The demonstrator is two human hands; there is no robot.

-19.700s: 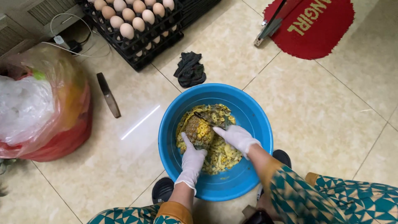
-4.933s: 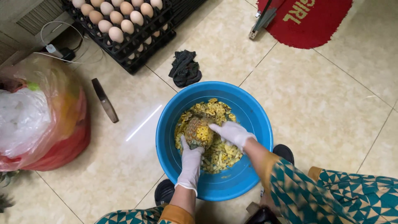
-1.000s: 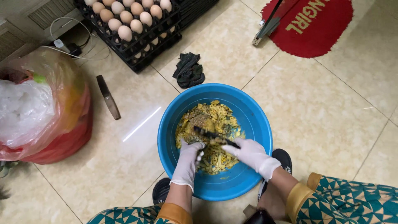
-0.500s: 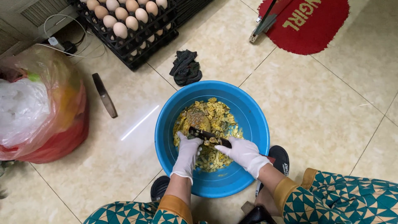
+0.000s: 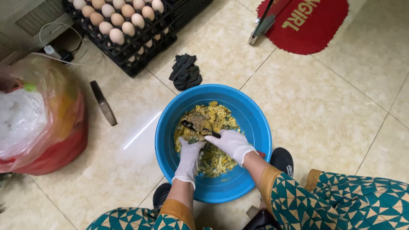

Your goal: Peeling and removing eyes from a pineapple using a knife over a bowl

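Centrally, hands inside basin rim (floor open).

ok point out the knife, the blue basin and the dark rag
knife [image 5: 190, 125], head view, on the dark blade over the pineapple
blue basin [image 5: 255, 123], head view, on its bare inner wall
dark rag [image 5: 185, 73], head view, on its crumpled middle

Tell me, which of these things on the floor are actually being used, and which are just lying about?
In use:
left hand steadying the pineapple
right hand with the knife
blue basin of peelings

Lying about:
egg trays
dark rag
dark flat tool
plastic bags
red mat
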